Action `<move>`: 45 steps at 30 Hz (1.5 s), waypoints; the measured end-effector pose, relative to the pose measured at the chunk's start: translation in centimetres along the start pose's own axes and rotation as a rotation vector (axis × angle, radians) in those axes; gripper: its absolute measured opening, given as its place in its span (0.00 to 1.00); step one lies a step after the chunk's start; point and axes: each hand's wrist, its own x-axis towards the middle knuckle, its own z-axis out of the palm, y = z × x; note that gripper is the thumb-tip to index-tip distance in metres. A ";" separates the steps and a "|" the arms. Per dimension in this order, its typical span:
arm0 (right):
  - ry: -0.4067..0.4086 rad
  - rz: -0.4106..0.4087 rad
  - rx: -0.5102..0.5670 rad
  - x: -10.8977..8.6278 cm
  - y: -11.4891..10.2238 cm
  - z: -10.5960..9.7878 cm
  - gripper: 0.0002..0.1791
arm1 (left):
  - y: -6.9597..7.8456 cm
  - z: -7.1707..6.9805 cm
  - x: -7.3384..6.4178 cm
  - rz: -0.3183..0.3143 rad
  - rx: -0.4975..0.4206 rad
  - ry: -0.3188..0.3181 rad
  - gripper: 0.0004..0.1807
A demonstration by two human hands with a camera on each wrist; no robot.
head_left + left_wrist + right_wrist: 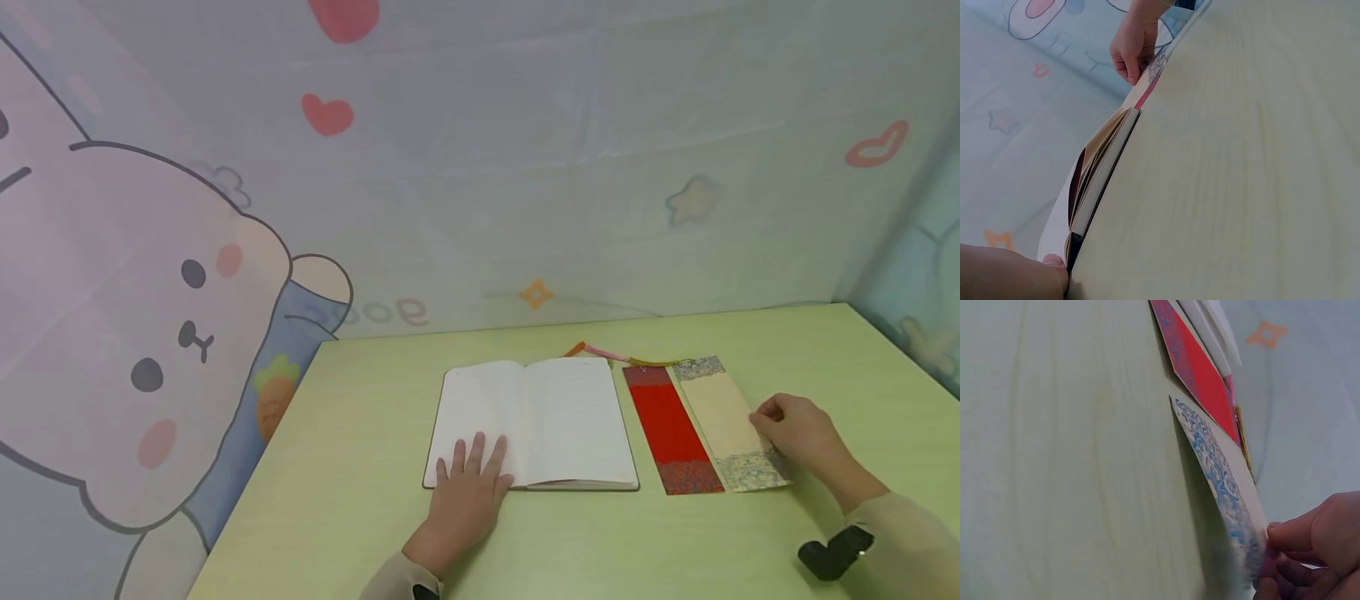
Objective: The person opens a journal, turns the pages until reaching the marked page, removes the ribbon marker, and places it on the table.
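An open notebook [573, 417] with blank-looking lined pages lies on the table. My left hand [467, 504] rests on the lower part of its left page, fingers spread and straight. To the notebook's right is a red bookmark [667, 425] with patterned ends. Beside that, a cream bookmark [722, 412] has blue-grey patterned ends. My right hand [802, 433] pinches the cream bookmark's right edge between thumb and fingers. In the right wrist view, the patterned end [1210, 456] tilts up with a shadow under it.
Orange, pink and olive tassel cords [600, 352] stretch behind the notebook and bookmarks. A printed cloth [480, 208] with hearts and a rabbit hangs behind the pale green table [360, 433]. A black strap [836, 552] sits at my right sleeve.
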 end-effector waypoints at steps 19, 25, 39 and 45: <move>0.014 -0.068 -0.119 -0.1 -3.0 1.0 0.21 | 0.0 0.2 0.0 -0.001 -0.001 0.007 0.28; 0.024 -0.122 -0.084 -0.4 -4.5 1.6 0.24 | 0.0 0.1 0.0 0.004 0.002 0.005 0.28; -0.002 -0.166 -0.098 -0.9 -7.3 3.5 0.26 | 0.0 0.2 0.1 0.000 0.017 -0.007 0.28; -0.024 -0.236 -0.129 -1.0 -8.2 4.3 0.29 | -0.1 0.3 0.2 -0.001 0.026 -0.004 0.28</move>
